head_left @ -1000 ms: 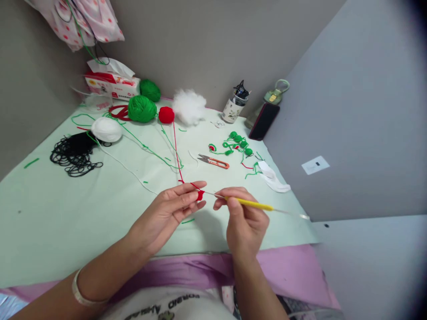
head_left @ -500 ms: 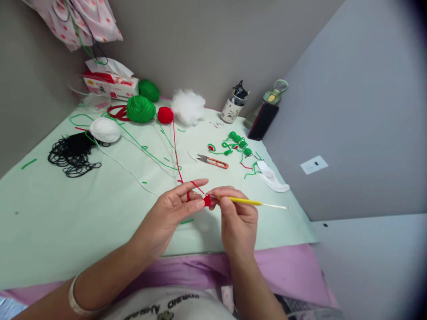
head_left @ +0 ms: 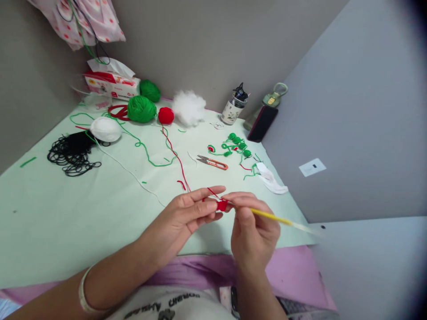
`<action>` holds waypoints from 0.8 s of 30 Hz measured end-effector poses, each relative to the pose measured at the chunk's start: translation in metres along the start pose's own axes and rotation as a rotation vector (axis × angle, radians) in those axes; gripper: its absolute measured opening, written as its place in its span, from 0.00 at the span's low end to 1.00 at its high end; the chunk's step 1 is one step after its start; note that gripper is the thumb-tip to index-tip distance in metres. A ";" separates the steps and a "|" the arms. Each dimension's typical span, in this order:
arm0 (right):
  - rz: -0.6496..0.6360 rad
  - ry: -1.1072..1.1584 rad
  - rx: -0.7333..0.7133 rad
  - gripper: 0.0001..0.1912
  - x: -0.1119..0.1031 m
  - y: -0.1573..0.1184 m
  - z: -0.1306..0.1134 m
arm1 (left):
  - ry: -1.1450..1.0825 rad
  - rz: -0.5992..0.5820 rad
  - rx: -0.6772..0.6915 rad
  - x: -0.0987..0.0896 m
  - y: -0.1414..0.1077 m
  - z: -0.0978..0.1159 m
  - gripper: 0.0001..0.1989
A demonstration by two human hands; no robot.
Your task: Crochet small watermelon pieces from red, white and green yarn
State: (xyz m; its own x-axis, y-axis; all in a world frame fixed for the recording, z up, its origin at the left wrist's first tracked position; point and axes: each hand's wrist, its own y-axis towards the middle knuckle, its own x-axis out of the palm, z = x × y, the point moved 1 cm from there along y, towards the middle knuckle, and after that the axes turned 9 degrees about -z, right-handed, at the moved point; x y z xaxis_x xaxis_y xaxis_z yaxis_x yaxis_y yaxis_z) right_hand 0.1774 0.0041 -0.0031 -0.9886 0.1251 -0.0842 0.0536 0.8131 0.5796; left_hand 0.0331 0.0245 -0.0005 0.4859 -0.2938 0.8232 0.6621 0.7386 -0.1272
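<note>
A small red crochet piece [head_left: 222,205] is pinched between the thumb and fingers of my left hand [head_left: 187,211], with red yarn running over the raised index finger. My right hand [head_left: 255,226] is closed around a yellow-handled crochet hook [head_left: 271,216]. The hook's working end meets the red piece, partly hidden by my fingers, while its other end points right and is blurred. From the red yarn ball [head_left: 166,116], a strand [head_left: 176,153] lies across the table toward my left hand.
Orange thread snips [head_left: 212,162] lie beyond my hands. Green crocheted pieces [head_left: 236,143] are at the right, near a phone [head_left: 263,123] leaning on a bottle. Left stand green yarn [head_left: 142,109], white yarn [head_left: 106,129], black cord [head_left: 71,153] and a tissue pack [head_left: 113,84]. White stuffing [head_left: 189,108] sits behind.
Both hands have moved right with the red piece and the hook. The red strand from the ball, taut before, now lies slack on the table. The hook's outer end has tilted downward.
</note>
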 end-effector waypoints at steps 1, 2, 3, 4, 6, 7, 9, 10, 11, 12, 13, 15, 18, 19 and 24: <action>-0.026 0.105 0.092 0.09 -0.001 0.002 0.001 | 0.029 0.013 -0.002 -0.003 -0.001 0.002 0.16; -0.050 0.188 0.167 0.09 -0.001 0.003 0.002 | 0.061 0.022 -0.002 -0.005 -0.003 0.005 0.16; -0.069 0.240 0.215 0.10 -0.001 0.004 0.003 | 0.093 0.027 0.001 -0.008 -0.004 0.007 0.16; -0.080 0.256 0.232 0.10 -0.001 0.003 0.003 | 0.126 0.036 0.008 -0.010 -0.006 0.009 0.16; -0.086 0.176 0.202 0.10 0.000 0.001 0.001 | 0.210 0.075 0.046 -0.014 -0.007 0.011 0.16; -0.094 0.097 0.159 0.11 0.001 0.000 0.000 | 0.261 0.102 0.078 -0.015 -0.008 0.011 0.16; -0.145 -0.101 0.013 0.12 0.002 -0.003 -0.002 | 0.375 0.166 0.161 -0.017 -0.008 0.011 0.17; -0.188 -0.209 -0.076 0.14 0.002 -0.005 -0.003 | 0.430 0.199 0.205 -0.018 -0.008 0.011 0.18; -0.236 -0.319 -0.167 0.15 0.003 -0.006 -0.003 | 0.477 0.229 0.247 -0.018 -0.008 0.010 0.18; -0.277 -0.427 -0.250 0.17 0.004 -0.007 -0.003 | 0.512 0.254 0.280 -0.018 -0.008 0.009 0.19; -0.306 -0.532 -0.310 0.18 0.005 -0.008 -0.001 | 0.527 0.272 0.301 -0.018 -0.008 0.008 0.19; -0.322 -0.695 -0.371 0.21 0.006 -0.010 0.002 | 0.475 0.270 0.286 -0.019 -0.007 0.007 0.21; -0.282 -0.676 -0.331 0.22 0.005 -0.011 0.006 | 0.247 0.179 0.122 -0.022 -0.004 0.005 0.23; -0.253 -0.586 -0.281 0.20 0.004 -0.010 0.006 | 0.175 0.153 0.069 -0.023 -0.004 0.005 0.23; -0.058 0.032 0.012 0.12 0.005 -0.001 0.008 | 0.123 0.133 0.054 -0.024 -0.002 0.009 0.18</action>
State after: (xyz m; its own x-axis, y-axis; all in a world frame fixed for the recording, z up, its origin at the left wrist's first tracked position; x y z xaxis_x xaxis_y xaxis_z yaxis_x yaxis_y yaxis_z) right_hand 0.1738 0.0080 -0.0104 -0.9940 0.0594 -0.0917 -0.0028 0.8250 0.5651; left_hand 0.0142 0.0356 -0.0151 0.6353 -0.2609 0.7269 0.5572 0.8066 -0.1974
